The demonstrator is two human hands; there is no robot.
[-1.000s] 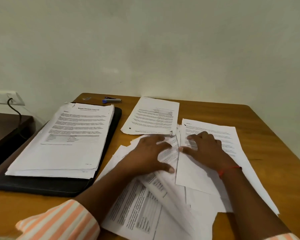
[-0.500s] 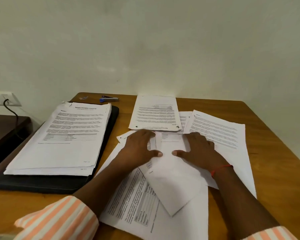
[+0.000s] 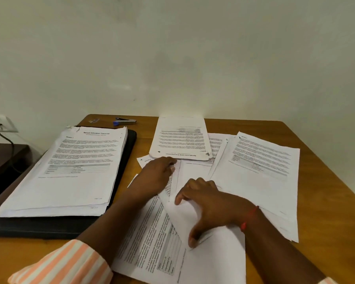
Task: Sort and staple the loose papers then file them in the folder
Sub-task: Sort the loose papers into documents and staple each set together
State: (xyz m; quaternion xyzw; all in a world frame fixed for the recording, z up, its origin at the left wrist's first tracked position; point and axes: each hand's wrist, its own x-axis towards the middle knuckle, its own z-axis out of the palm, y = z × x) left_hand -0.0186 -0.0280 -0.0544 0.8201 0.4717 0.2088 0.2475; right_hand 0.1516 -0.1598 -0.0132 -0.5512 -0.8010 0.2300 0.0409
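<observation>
**Q.** Where do the loose papers [image 3: 152,242] lie, and how do the hands stand?

**A.** The papers lie fanned at mixed angles on the table [image 3: 326,201], directly under both hands. The left hand [image 3: 157,177] rests flat, fingers fairly straight and pointing away from the person. The right hand [image 3: 208,203] is spread, its thumb and fingertips pressing a blank-faced sheet [image 3: 213,253]. Neither hand grips anything.

**Q.** Which relation governs the coming move?

**A.** Probably the one between hands and goal. The folder [image 3: 131,144] lies to the left with its long axis running away from the person, so the left hand is nearer. The stapler [image 3: 125,121] lies at the far edge, beyond the folder's corner.

**Q.** What stands in the way?

**A.** A thick stack [image 3: 70,171] covers the folder. An upside-down printed set [image 3: 180,138] lies just beyond the hands, and further sheets [image 3: 260,171] overlap at the right.
</observation>
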